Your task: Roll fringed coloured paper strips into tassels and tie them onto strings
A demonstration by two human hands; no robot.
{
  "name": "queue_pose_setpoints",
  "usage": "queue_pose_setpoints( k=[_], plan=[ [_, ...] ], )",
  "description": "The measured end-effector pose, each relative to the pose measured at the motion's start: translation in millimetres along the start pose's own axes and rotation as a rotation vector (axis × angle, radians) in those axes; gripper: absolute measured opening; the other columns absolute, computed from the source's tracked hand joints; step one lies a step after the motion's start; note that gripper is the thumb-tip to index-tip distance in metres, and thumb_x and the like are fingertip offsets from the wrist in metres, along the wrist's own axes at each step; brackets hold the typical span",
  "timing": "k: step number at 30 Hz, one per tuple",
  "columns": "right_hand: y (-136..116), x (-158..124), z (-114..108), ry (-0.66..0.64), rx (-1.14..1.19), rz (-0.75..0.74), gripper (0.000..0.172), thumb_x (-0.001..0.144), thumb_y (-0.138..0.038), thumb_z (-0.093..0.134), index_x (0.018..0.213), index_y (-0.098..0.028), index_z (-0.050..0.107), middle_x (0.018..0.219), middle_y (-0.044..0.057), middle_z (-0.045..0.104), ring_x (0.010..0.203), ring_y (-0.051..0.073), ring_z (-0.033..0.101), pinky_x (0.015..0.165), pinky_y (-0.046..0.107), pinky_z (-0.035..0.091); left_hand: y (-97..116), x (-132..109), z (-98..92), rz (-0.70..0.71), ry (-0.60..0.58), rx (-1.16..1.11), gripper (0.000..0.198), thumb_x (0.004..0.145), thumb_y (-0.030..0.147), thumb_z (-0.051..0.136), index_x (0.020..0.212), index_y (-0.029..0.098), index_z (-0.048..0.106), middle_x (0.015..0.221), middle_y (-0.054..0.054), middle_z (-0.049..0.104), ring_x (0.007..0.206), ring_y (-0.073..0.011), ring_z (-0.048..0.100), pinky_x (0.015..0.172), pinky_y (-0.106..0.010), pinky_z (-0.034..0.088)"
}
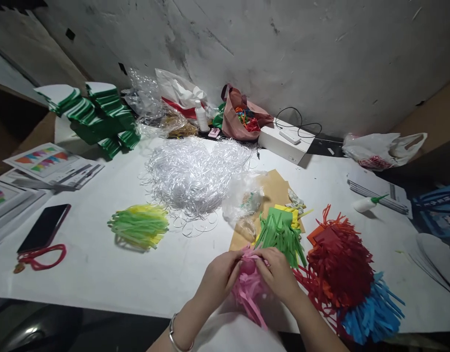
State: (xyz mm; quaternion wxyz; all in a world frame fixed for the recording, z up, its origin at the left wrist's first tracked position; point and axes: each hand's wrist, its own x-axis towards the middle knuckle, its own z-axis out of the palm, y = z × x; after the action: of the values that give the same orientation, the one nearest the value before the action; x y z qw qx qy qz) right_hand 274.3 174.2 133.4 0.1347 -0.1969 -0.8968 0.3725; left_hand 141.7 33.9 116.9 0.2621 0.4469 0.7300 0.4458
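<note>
Between my two hands is a pink fringed paper tassel (250,288), its strips hanging down at the table's near edge. My left hand (222,271) pinches its upper left side, thumb and fingers closed. On the other side my right hand (278,271) grips the top of the same tassel, fingers curled. Just beyond my right hand lies green fringed paper (279,232) over yellow paper (295,215). To the right are piled red fringed paper (342,259) and blue fringed paper (375,313). A green-yellow tassel (140,226) rests apart on the left.
A heap of white strings (195,173) covers the table's middle, beside a clear plastic bag (243,198). A phone (45,227) lies left, a glue bottle (367,204) right. A white box (287,139) and a pink bag (234,117) stand by the wall.
</note>
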Motion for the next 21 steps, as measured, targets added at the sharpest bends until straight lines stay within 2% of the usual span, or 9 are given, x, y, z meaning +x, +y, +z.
queue_pose_setpoints(
  k=[3,7,11,14,17,19,21],
  plan=[
    [-8,-4,1,-0.024,0.076,0.112,0.021,0.090,-0.017,0.048,0.088,-0.021,0.069,0.081,0.002,0.071,0.075,0.019,0.064,0.068,0.028,0.046,-1,-2,3.4,0.110,-0.049,0.010,0.041,0.088,0.030,0.054,0.129,0.030,0.056,0.114,-0.007,0.069,0.100,-0.0230,0.063,0.086,-0.033,0.047],
    [-13,-11,5,-0.008,0.194,0.208,0.024,0.089,-0.018,0.048,0.080,-0.020,0.070,0.071,0.000,0.070,0.062,0.016,0.062,0.057,0.023,0.042,-10,-10,11.9,0.281,-0.009,0.117,0.033,0.090,0.023,0.053,0.119,0.031,0.065,0.108,-0.008,0.071,0.095,-0.0213,0.065,0.081,-0.032,0.050],
    [-2,-20,7,0.066,0.167,0.310,0.025,0.089,-0.025,0.047,0.082,-0.019,0.070,0.068,0.001,0.068,0.059,0.016,0.060,0.056,0.023,0.040,-13,-17,14.3,0.537,0.134,0.262,0.027,0.088,0.014,0.053,0.106,0.027,0.068,0.119,-0.008,0.068,0.113,-0.0231,0.059,0.099,-0.042,0.043],
    [18,-32,3,0.107,0.040,0.411,0.027,0.090,-0.027,0.043,0.088,-0.018,0.069,0.074,0.004,0.070,0.065,0.018,0.063,0.061,0.024,0.040,-8,-24,13.9,0.683,0.090,0.259,0.026,0.087,0.008,0.051,0.105,0.023,0.062,0.108,-0.006,0.072,0.108,-0.0190,0.062,0.108,-0.044,0.035],
    [47,-50,-7,0.129,-0.055,0.534,0.030,0.090,-0.028,0.039,0.092,-0.019,0.068,0.080,0.006,0.072,0.072,0.020,0.065,0.064,0.025,0.041,-7,-33,13.6,0.673,-0.007,0.164,0.031,0.085,0.004,0.048,0.109,0.022,0.056,0.099,-0.003,0.073,0.097,-0.0164,0.066,0.110,-0.043,0.034],
    [68,-68,-16,0.166,-0.097,0.619,0.031,0.089,-0.029,0.038,0.092,-0.020,0.067,0.081,0.006,0.072,0.075,0.021,0.066,0.066,0.026,0.042,-8,-38,12.5,0.608,0.025,0.057,0.033,0.086,0.004,0.046,0.112,0.023,0.055,0.098,-0.003,0.072,0.097,-0.0173,0.066,0.106,-0.042,0.040],
    [90,-90,-26,0.231,-0.111,0.690,0.030,0.088,-0.031,0.039,0.091,-0.021,0.067,0.083,0.007,0.073,0.077,0.022,0.067,0.068,0.026,0.043,-8,-38,9.7,0.457,0.107,-0.056,0.029,0.088,0.008,0.045,0.110,0.024,0.057,0.097,-0.003,0.071,0.096,-0.0178,0.066,0.095,-0.035,0.049]
  ],
)
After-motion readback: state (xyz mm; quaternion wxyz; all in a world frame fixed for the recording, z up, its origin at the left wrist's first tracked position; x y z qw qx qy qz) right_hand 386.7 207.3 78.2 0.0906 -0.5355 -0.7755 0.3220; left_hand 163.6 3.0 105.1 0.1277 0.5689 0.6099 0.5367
